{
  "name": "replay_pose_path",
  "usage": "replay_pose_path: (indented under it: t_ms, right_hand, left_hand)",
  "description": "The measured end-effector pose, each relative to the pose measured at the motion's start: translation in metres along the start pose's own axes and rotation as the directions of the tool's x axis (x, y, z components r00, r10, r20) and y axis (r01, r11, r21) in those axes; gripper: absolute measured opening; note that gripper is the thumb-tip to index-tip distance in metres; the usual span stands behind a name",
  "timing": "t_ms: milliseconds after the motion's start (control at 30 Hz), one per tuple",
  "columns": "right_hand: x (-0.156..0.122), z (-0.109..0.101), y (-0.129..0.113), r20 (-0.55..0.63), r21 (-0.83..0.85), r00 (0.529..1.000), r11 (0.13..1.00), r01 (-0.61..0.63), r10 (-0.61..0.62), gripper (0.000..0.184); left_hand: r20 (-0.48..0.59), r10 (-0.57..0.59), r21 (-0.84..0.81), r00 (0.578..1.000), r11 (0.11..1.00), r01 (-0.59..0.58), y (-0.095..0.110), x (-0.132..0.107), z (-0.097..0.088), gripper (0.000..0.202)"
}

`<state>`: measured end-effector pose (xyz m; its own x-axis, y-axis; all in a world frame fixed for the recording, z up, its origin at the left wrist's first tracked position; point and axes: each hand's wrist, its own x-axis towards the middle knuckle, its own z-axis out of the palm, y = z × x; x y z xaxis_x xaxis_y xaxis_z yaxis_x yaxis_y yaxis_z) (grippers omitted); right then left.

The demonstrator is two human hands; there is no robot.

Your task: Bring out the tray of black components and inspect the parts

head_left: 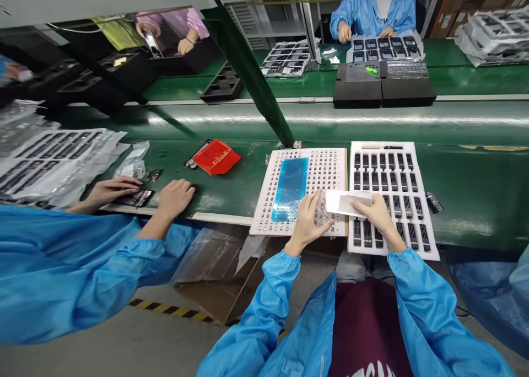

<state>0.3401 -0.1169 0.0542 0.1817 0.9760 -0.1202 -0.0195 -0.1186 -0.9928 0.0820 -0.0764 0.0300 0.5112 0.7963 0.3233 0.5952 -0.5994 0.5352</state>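
A white card [347,202] with a greyish panel on it is gripped in my right hand [379,216], thumb on top. My left hand [309,218] is curled around crumpled clear plastic film [322,210] at the card's left end. Beneath my left hand lies a white board [263,211] with rows of small metal parts, and a blue perforated sheet [290,187] rests on it. My right hand is above a white foam tray [430,249] whose slots hold dark strip-like parts [397,181].
A small dark part [434,202] lies right of the tray. To the left are a red pouch [217,156] and a co-worker's hands [176,198]. A slanted green post [256,85] meets the bench ahead. Black boxes [357,93] stand across, near another person's hands.
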Motion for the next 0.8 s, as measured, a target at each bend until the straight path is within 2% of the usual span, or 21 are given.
replay_pose_path:
  t_ms: [200,333,467,600,800]
  right_hand:
    - [0.002,-0.009,0.001,0.126,0.030,0.990,0.997,-0.073,0.069,0.055]
    - [0.005,-0.014,-0.003,0.239,0.011,0.963,0.991,-0.133,0.126,0.045]
    - [0.008,-0.017,-0.015,0.297,-0.025,0.945,0.990,-0.138,0.140,0.039]
    - [0.012,-0.018,-0.024,0.317,-0.080,0.938,0.990,-0.119,0.138,0.036]
    - [0.015,-0.018,-0.028,0.231,-0.154,0.968,0.986,-0.063,0.097,0.036]
  left_hand:
    - [0.053,0.032,0.004,0.998,0.999,-0.032,0.004,0.000,0.002,0.103]
    - [0.080,0.055,0.013,0.995,0.998,-0.057,0.002,-0.001,0.005,0.114]
    - [0.121,0.045,0.009,0.992,0.999,-0.047,0.002,-0.002,0.006,0.118]
    - [0.157,0.055,0.013,0.986,0.998,-0.058,0.005,-0.004,0.008,0.120]
    - [0.115,0.097,0.023,0.989,0.995,-0.100,0.010,-0.005,0.012,0.116]
